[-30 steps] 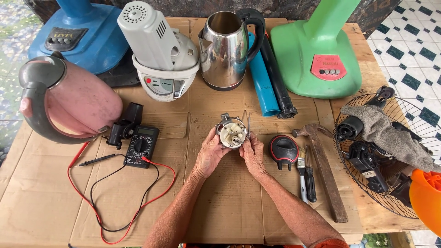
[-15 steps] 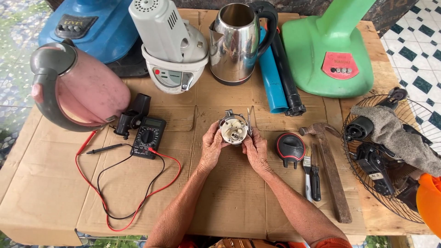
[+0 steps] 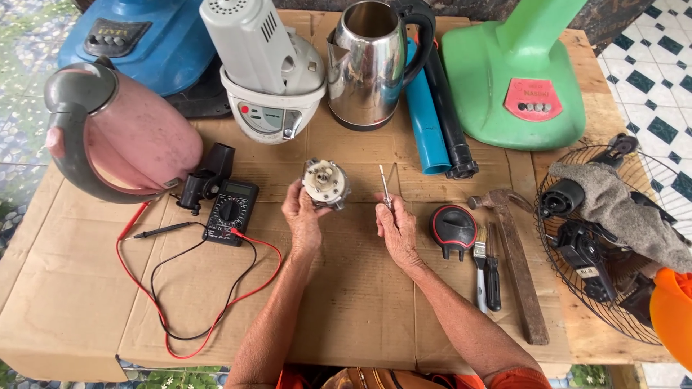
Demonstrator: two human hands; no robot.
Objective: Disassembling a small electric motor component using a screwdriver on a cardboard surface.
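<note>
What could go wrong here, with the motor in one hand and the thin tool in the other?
1. The left hand alone holds the small motor above the cardboard; it could slip and drop.
2. The right hand pinches a thin metal tool tip-up near the motor; a slip might jab fingers.

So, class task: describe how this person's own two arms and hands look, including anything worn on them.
Both are bare: the left hand and right hand wear no gloves, rings or watch, and the forearms are uncovered. Only at the bottom edge does an orange sleeve show on the right arm. The fingers are lean and creased.
</note>
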